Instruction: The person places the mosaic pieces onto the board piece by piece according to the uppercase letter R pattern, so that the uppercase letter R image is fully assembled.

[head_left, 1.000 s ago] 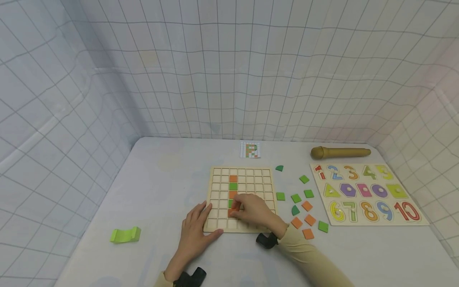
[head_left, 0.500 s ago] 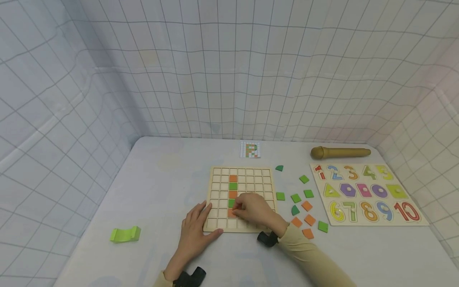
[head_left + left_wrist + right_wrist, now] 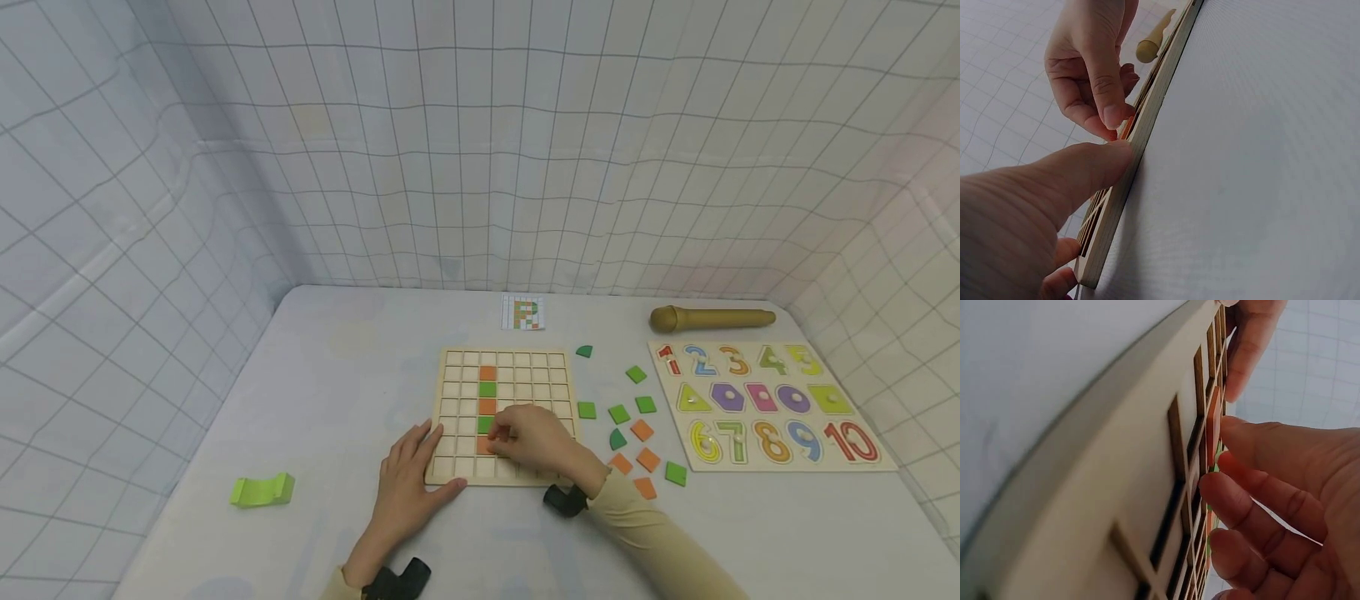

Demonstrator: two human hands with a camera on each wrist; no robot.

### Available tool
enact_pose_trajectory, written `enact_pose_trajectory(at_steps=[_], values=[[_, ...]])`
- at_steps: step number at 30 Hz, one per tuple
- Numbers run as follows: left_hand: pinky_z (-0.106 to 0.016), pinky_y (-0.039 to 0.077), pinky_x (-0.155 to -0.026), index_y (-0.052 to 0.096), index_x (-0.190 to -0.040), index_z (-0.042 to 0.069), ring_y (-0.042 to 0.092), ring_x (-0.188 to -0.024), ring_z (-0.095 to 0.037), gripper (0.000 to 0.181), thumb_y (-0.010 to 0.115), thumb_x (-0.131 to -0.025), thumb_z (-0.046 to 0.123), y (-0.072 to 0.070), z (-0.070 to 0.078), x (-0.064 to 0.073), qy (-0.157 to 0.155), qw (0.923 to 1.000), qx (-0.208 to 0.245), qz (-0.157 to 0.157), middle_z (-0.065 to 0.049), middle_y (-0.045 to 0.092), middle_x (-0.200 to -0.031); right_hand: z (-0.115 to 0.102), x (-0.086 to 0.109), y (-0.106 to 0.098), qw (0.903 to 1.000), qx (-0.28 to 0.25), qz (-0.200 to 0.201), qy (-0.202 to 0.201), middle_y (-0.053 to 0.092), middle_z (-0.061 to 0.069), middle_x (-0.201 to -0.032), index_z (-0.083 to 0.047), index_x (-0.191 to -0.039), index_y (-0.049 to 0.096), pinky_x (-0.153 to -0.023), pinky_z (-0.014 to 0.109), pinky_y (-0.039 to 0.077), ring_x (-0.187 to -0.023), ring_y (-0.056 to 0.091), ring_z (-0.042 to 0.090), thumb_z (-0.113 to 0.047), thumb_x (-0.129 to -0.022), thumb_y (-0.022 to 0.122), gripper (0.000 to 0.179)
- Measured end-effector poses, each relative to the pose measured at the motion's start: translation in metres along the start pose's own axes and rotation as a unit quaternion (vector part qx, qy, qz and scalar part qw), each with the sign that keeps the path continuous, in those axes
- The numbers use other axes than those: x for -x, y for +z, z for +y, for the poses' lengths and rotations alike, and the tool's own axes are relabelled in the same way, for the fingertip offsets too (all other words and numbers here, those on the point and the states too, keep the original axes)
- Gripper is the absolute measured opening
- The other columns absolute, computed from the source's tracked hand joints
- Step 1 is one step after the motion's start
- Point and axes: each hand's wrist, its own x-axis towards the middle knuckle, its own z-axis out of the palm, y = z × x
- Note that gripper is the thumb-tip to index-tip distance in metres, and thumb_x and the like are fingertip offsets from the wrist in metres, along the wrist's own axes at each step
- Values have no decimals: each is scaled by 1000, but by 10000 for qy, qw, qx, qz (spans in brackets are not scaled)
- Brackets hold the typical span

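Observation:
A wooden grid board (image 3: pixel 465 476) lies on the table. One of its columns bears, from the far end, an orange tile (image 3: pixel 488 373), a green tile (image 3: pixel 487 389), another orange tile (image 3: pixel 487 407) and another green tile (image 3: pixel 485 425). Nearest in that column is an orange square tile (image 3: pixel 1213 422), pinched between thumb and index finger of my right hand (image 3: pixel 534 437) at its cell. My left hand (image 3: pixel 407 479) rests at the board's near left corner, fingers extended along the left side, thumb on the front edge.
Loose green tiles (image 3: pixel 618 414) and orange tiles (image 3: pixel 647 459) lie right of the board. Beyond them are a number-and-shape puzzle (image 3: pixel 678 417) and a brown microphone-shaped object (image 3: pixel 712 319). A pattern card (image 3: pixel 507 315) sits behind the board; a light green block (image 3: pixel 262 491) lies left.
My right fingers have shifted slightly right over the nearest orange tile, which shows more now and lies flatter in its cell. My left hand has stayed in place.

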Motion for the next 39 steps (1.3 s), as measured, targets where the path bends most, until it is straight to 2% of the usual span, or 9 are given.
enact_pose_trajectory(at_steps=[4,13,20,26,31,39], values=[[-55,26,-92,46,-140,5,28,-131,-35,81,78,-75,42,0,0,0,-23,10000,-9,-20,-15,37,-145,7,4,-6,9996,-94,282,28,54,-17,-72,-21,-88,71,-58,23,42,-63,49,2,-27,-85,72,7],[-54,28,-90,47,-139,4,29,-130,-37,79,76,-77,42,-3,2,0,-86,9999,-96,-80,-16,38,-144,40,23,-34,9879,-207,1534,74,61,-8,-82,-10,-94,71,-60,27,43,-69,51,9,-17,-84,74,12],[-53,28,-90,47,-139,3,29,-130,-36,78,76,-77,42,-3,2,0,-61,9999,-96,-69,-16,38,-144,65,39,-51,9786,-106,2017,401,62,-2,-86,-7,-97,70,-62,31,44,-74,55,15,-16,-84,74,17],[-54,28,-90,47,-139,4,28,-130,-37,78,76,-77,42,-3,2,0,-80,9999,-74,-78,-16,38,-144,80,52,-56,9762,-107,2036,735,63,1,-90,-7,-100,69,-64,32,44,-77,55,17,-16,-84,74,19],[-54,27,-90,47,-139,4,28,-130,-37,78,76,-77,42,-3,3,0,-93,9999,-63,-82,-16,37,-144,85,58,-61,9787,-122,1825,929,63,2,-91,-5,-101,69,-66,33,44,-80,54,17,-17,-83,75,22],[-55,27,-92,47,-140,4,28,-131,-37,79,77,-77,41,-2,3,-1,-126,9998,-62,-115,-15,37,-145,92,63,-62,9842,-127,1448,1015,63,4,-92,-5,-103,69,-66,33,42,-80,53,20,-17,-81,77,26]])
